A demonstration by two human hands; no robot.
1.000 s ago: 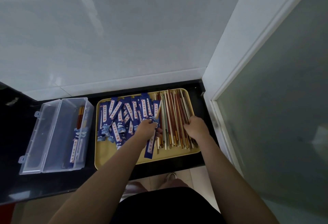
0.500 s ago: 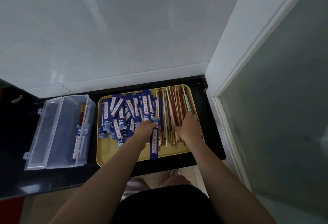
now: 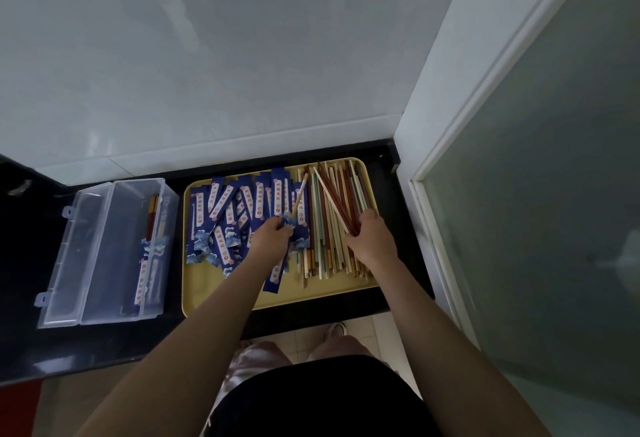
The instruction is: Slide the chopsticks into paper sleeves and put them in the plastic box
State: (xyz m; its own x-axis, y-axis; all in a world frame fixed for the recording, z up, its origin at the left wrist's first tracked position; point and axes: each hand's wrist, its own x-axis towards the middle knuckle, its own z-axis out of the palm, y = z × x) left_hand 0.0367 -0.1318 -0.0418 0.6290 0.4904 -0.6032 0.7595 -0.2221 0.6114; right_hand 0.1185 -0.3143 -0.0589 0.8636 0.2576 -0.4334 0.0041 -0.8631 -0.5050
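A yellow tray [image 3: 221, 292] on the black counter holds a heap of blue paper sleeves [image 3: 232, 209] on its left half and loose red, white and green chopsticks [image 3: 323, 246] on its right half. My left hand [image 3: 272, 240] grips one blue sleeve [image 3: 275, 275] by its top end, and a pale chopstick [image 3: 298, 195] sticks out of it toward the wall. My right hand [image 3: 370, 239] pinches a reddish pair of chopsticks [image 3: 330, 194], tilted up off the pile with the tips pointing far left. The clear plastic box [image 3: 104, 221] stands left of the tray, lid open, with a few sleeved chopsticks [image 3: 150, 260] inside.
A white tiled wall rises just behind the counter. On the right a white door frame [image 3: 415, 214] with frosted glass stands close to the tray. The counter's front edge runs below the tray, with the floor and my feet [image 3: 334, 331] beneath.
My right hand went from resting flat on the loose chopsticks to closing on a reddish pair and lifting it at an angle. My left hand kept its sleeve and barely moved.
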